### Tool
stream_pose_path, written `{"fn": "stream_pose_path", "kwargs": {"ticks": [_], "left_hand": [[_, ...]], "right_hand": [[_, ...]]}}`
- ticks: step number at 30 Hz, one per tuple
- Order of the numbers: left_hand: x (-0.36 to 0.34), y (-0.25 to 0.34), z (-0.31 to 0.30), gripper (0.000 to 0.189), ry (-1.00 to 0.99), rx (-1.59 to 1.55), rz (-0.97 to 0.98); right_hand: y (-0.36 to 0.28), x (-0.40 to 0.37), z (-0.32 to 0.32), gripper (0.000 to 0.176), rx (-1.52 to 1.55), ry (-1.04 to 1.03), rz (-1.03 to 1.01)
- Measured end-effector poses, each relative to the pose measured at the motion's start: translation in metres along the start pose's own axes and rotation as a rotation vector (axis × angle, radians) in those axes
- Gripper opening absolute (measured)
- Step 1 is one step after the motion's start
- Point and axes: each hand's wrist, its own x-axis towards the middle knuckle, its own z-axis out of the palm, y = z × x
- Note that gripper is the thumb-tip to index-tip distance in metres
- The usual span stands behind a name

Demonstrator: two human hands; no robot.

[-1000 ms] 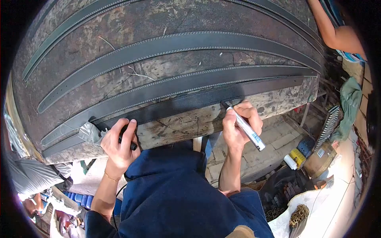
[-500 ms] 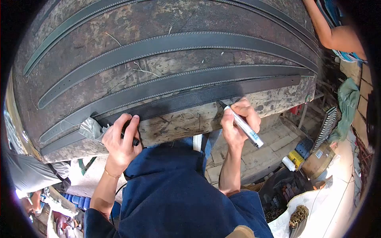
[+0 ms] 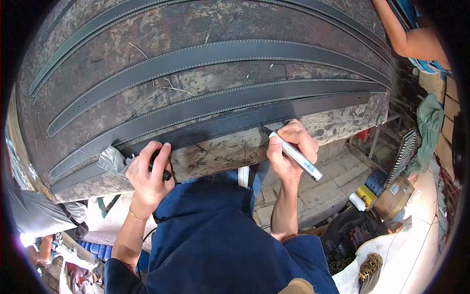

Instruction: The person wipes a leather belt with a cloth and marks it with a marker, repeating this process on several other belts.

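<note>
My right hand is closed around a white marker, its dark tip at the lower edge of the nearest dark belt strap. That strap lies along the table's near edge. My left hand rests on the strap's edge further left, with a black cap between its fingers and palm. Beside its fingertips sits a crumpled grey cloth or bag. Just beyond lies a stitched dark belt, with another belt farther up.
More belts curve over the worn table. Another person's arm shows at the upper right, and a person in grey at the lower left. Yellow and white spools and a green cloth are at the right.
My right hand and the marker have moved slightly left along the strap's lower edge. My left hand has stayed almost in place.
</note>
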Motion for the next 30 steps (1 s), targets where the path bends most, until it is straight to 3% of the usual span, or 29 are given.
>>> {"fn": "stream_pose_path", "kwargs": {"ticks": [16, 18, 20, 22, 26, 30], "left_hand": [[0.001, 0.000, 0.003, 0.055, 0.045, 0.035, 0.017], [0.001, 0.001, 0.002, 0.054, 0.023, 0.026, -0.010], [0.000, 0.002, 0.001, 0.054, 0.023, 0.022, -0.019], [0.002, 0.002, 0.001, 0.054, 0.027, 0.005, -0.004], [0.002, 0.005, 0.001, 0.051, 0.027, 0.014, -0.023], [0.000, 0.005, 0.000, 0.049, -0.011, 0.001, -0.033]], "right_hand": [[0.000, 0.001, 0.005, 0.020, 0.011, -0.079, -0.063], [0.003, -0.001, 0.000, 0.018, 0.132, -0.075, -0.014], [0.013, -0.007, -0.015, 0.022, 0.410, 0.016, 0.098], [0.010, -0.009, -0.032, 0.023, 0.496, 0.298, 0.347], [0.034, 0.000, -0.082, 0.016, 0.339, 0.492, 0.347], [0.044, 0.019, -0.090, 0.018, 0.183, 0.432, 0.310]]}}
